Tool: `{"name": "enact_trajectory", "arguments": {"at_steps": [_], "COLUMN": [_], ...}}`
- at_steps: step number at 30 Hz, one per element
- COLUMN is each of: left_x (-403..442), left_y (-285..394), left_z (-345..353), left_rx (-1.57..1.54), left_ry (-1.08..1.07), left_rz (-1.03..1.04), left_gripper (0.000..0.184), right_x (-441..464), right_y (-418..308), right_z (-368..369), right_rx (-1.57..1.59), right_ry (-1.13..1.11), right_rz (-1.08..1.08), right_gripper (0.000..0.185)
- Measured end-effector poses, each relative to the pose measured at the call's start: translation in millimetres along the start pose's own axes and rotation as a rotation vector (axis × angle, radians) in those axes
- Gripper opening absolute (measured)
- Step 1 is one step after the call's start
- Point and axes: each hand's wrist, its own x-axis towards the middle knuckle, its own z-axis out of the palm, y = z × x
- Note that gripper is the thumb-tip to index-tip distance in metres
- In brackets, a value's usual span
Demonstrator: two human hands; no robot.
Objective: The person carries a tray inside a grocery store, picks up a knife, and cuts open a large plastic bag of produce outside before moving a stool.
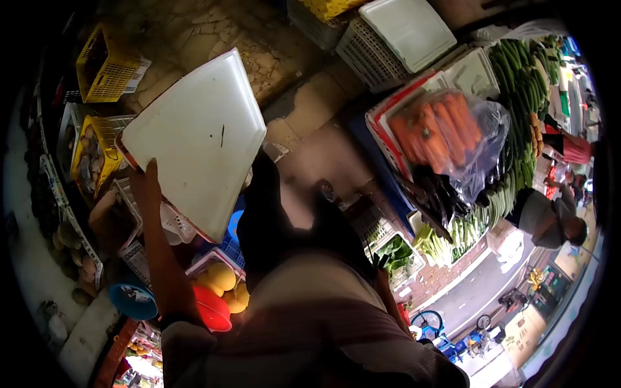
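On my feed, left hand point(147, 186) has fingers gripping the edge of a white foam lid point(194, 142), left of the dark-trousered legs point(259, 207), near yellow crates point(107, 90). Right hand point(381, 265) by leafy greens point(397, 251): too dark, can't tell its fingers. Bagged carrots point(443, 129) farther right.

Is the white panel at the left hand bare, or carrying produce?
Bare: the visible face of the white panel shows only small dark marks, no produce.
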Motion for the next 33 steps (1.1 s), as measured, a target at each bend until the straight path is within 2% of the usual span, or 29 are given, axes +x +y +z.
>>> {"name": "enact_trajectory", "arguments": {"at_steps": [1, 2, 3, 4, 5, 6, 7, 9, 11, 14, 15, 17, 18, 21, 23, 26, 28, 29, 31, 32, 33], "left_x": [-2.4, -0.9, 138.6, 171.8, 181.3, 176.3, 203.2, 234.1, 271.9, 327.6, 343.0, 384.8, 405.2, 468.6, 513.5, 586.2, 638.8, 665.4, 708.8, 729.6, 749.6], "left_y": [2.2, -6.0, -26.1, -16.7, -21.3, -42.8, -43.7, -63.6, -42.5, -39.7, -32.3, -25.1, -20.3, -0.8, 7.2, 22.4, 40.4, 50.4, 62.0, 78.7, 86.6], "left_z": [5.4, 12.2, -4.4, -40.8, -50.4, -14.7, -32.7, -20.4, -43.9, -56.7, -59.2, -67.1, -66.9, -67.2, -58.2, -61.4, -69.6, -72.0, -81.0, -89.6, -91.8], "left_rx": [0.019, 0.04, -0.052, -0.046, -0.05, -0.066, -0.038, -0.052, -0.118, -0.052, -0.059, -0.032, -0.042, -0.029, 0.008, -0.039, -0.036, -0.086, -0.16, -0.168, -0.203], "left_ry": [-0.007, -0.011, 0.027, 0.049, -0.003, -0.101, -0.089, -0.062, -0.098, -0.074, -0.047, -0.113, -0.092, -0.056, -0.009, 0.019, 0.012, 0.053, 0.089, 0.087, 0.104], "left_rz": [0.031, 0.028, 0.06, 0.028, -0.061, -0.1, -0.062, -0.034, -0.124, -0.076, -0.07, -0.172, -0.15, -0.099, -0.118, -0.151, -0.213, -0.168, -0.08, -0.134, -0.103], "left_gripper": [0.046, 0.044, 0.045, 0.044, 0.043, 0.042, 0.041, 0.04, 0.04, 0.039, 0.038, 0.039, 0.04, 0.04, 0.04, 0.04, 0.04, 0.039, 0.037, 0.034, 0.033], "right_x": [-6.3, -4.5, 61.1, 123.8, 96.7, 62.4, 79.7, 100.3, 118.2, 135.3, 144.9, 175.9, 186.3, 222.7, 271.8, 366.0, 411.7, 435.9, 478.2, 486.9, 501.2], "right_y": [1.5, -2.2, -87.5, -162.4, -174.3, -165.2, -192.9, -194.7, -202.5, -343.5, -380.6, -402.3, -451.4, -600.6, -607.1, -597.7, -629.0, -651.6, -686.5, -710.6, -740.4], "right_z": [-10.0, -24.8, -17.1, -5.8, -1.4, -30.0, -24.2, -15.7, -8.5, -93.1, -121.4, -131.4, -161.8, -243.5, -256.4, -253.6, -248.6, -246.8, -250.3, -258.7, -274.5], "right_rx": [-0.129, -0.2, -0.188, -0.177, -0.086, -0.115, -0.055, 0.126, 0.655, 0.611, 0.231, 0.344, 0.55, 0.904, 0.724, 0.088, 0.001, -0.031, -0.114, -0.103, -0.107], "right_ry": [0.049, -0.072, -0.04, -0.008, 0.038, 0.02, 0.022, -0.129, -0.103, -0.05, -0.059, 0.004, -0.035, -0.057, -0.128, -0.269, -0.157, -0.094, -0.136, -0.161, -0.176], "right_rz": [-0.069, -0.051, -0.076, -0.101, -0.059, 0.037, 0.024, 0.405, 0.682, 0.479, 0.185, 0.077, 0.148, 0.607, 0.559, 0.246, 0.01, -0.107, -0.371, -0.274, -0.189], "right_gripper": [0.018, 0.013, 0.012, 0.015, 0.016, 0.019, 0.022, 0.025, 0.026, 0.014, 0.01, 0.014, 0.013, 0.016, 0.017, 0.028, 0.021, 0.017, 0.022, 0.023, 0.023]}}
